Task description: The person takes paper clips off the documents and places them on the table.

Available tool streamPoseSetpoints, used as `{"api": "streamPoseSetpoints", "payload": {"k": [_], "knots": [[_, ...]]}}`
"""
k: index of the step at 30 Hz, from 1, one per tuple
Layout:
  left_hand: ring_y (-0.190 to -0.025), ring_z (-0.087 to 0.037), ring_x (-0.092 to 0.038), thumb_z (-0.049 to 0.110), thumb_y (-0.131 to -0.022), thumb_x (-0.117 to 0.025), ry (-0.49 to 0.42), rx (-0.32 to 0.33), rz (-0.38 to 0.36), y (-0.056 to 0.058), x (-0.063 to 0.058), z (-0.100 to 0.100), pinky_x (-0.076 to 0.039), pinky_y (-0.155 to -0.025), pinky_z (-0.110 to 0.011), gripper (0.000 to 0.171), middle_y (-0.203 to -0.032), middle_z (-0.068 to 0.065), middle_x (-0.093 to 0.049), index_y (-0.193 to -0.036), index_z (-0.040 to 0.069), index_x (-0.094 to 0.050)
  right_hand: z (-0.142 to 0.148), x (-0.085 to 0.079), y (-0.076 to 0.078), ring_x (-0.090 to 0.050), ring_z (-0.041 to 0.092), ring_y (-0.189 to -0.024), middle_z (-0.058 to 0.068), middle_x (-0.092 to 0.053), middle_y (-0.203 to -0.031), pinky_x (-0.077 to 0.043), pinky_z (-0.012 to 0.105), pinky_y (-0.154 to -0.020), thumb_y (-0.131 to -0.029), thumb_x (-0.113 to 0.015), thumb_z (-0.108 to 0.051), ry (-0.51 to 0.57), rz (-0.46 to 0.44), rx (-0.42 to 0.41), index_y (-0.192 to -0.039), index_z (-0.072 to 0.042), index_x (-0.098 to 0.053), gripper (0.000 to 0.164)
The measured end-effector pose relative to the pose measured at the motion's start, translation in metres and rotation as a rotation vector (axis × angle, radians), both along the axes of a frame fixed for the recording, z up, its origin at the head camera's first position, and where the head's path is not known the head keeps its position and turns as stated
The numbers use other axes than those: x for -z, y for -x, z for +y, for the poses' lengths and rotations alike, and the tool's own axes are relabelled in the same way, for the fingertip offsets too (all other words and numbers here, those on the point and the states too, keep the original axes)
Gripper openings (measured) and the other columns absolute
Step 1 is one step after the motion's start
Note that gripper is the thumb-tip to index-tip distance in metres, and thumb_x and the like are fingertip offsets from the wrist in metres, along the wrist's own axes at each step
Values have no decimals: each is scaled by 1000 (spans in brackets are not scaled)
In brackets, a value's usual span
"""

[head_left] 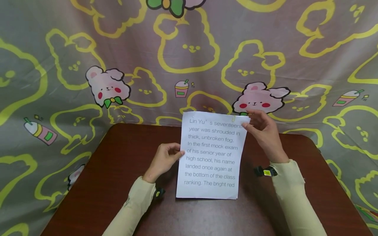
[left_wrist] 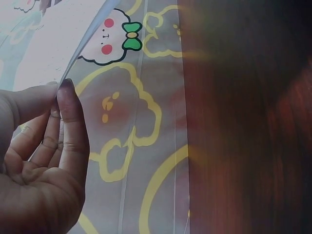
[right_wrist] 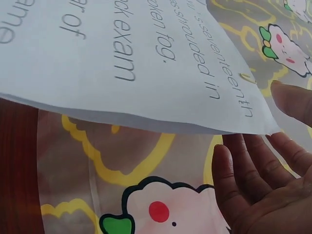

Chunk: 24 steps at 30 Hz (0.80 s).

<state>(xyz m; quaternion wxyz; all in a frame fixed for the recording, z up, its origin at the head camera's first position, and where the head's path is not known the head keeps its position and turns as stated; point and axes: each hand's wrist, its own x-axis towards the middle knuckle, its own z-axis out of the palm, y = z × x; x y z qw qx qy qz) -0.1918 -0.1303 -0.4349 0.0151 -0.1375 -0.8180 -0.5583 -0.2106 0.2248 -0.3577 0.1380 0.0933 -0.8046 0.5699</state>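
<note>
A clipped stack of white printed paper sheets [head_left: 211,157] is held up above the table, its large black text facing me. My left hand [head_left: 165,160] pinches the left edge near mid-height; in the left wrist view the thumb and index finger [left_wrist: 70,105] meet on the sheets [left_wrist: 90,41]. At the top right corner is my right hand [head_left: 265,132]. The right wrist view shows its fingers [right_wrist: 253,165] spread behind the corner of the sheets [right_wrist: 161,97], with the thumb [right_wrist: 295,102] apart from the paper. A small yellowish paper clip [head_left: 233,118] sits on the top edge.
A dark reddish-brown table [head_left: 103,183] with rounded far corners lies below. Behind and around it hangs a grey curtain [head_left: 133,59] with yellow bunny outlines and drink cups. Dark bands with small devices [head_left: 267,171] are on both wrists.
</note>
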Motion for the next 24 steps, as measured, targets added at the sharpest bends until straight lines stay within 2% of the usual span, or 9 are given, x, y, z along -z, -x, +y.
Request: {"api": "streamPoseSetpoints", "payload": {"k": [2, 9, 14, 24], "knots": [[-78, -15, -68, 3, -94, -74, 0, 3, 0, 0, 0, 0, -53, -69, -24, 12, -97, -14, -79, -105, 2, -78, -2, -3, 1, -66, 10, -104, -11, -69, -123, -54, 15, -89, -98, -74, -24, -8, -11, 3, -140, -19, -59, 46], [-79, -14, -69, 3, -94, -74, 4, 0, 1, -1, -2, 0, -53, -70, -24, 12, -97, -14, -79, -105, 2, -78, -7, -9, 7, -68, 6, -106, 8, -71, -133, -53, 17, -88, -98, -75, -23, -39, 2, -18, -140, -18, -61, 45], [-79, -12, -68, 2, -94, -74, 6, -1, 2, -1, -1, 0, -53, -70, -23, 12, -97, -14, -79, -105, 2, -78, -10, -11, 10, -67, 7, -105, 3, -72, -129, -53, 18, -86, -97, -75, -24, -62, 9, -27, -137, -16, -64, 41], [-79, -14, -68, 1, -94, -74, -3, 6, -1, -2, -3, 1, -53, -70, -23, 12, -97, -15, -79, -104, 1, -78, -15, -11, 16, -67, 15, -92, -8, -69, -115, -58, 22, -72, -96, -76, -17, -73, 53, -82, -129, -8, -70, 35]]}}
